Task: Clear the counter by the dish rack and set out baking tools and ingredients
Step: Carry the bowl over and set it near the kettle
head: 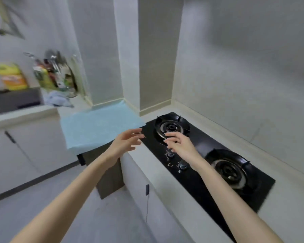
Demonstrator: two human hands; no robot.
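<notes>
A light blue mat (98, 128) covers the counter between the sink and the stove. My left hand (126, 142) hovers at the mat's right edge with its fingers spread and nothing in it. My right hand (179, 144) hangs over the near side of the black gas stove (205, 155), fingers loosely bent and holding nothing. A dish rack (60, 74) with utensils and a green bottle stands far left by the wall, blurred. A crumpled blue cloth (57, 99) lies in front of it.
A yellow bottle (11, 76) stands behind the dark sink (14, 100) at far left. The stove has two burners (171, 128) and two knobs (182, 165) at its front. White cabinet doors (25, 149) run below the counter. Grey floor lies below.
</notes>
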